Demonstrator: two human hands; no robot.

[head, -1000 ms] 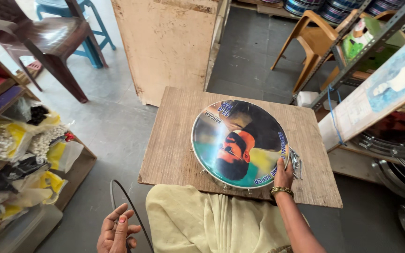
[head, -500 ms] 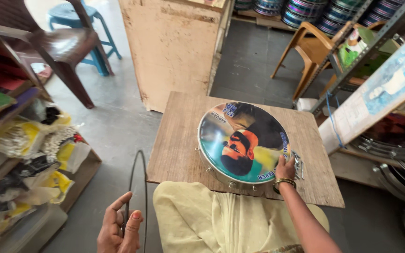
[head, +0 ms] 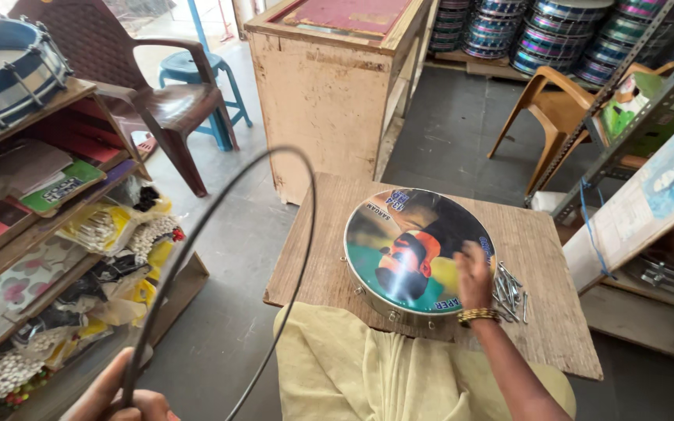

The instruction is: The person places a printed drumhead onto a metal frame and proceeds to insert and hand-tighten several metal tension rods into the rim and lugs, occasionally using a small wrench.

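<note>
At the lower left of the frame the left hand (head: 122,401) is closed around a thin black metal hoop (head: 235,257), fingers wrapped on its bottom arc, so the ring stands up in the air and sweeps toward the upper middle of the frame. The right hand (head: 473,277) lies flat and open on the printed head of a round frame drum (head: 419,249), holding nothing and pressing the drum down on the low wooden surface (head: 544,312) right of centre. A small heap of metal screws (head: 509,290) lies just beside that hand, touching the drum's right edge or very nearly.

To handle this well, the hoop, being springy and held at one point only, seems best gripped firmly and kept level as it is brought across, lest it swing into the shelf (head: 48,203) on the left. The flat palm looks well placed to keep the drum from sliding, and the screws, I judge, should stay clear of the rim.
</note>
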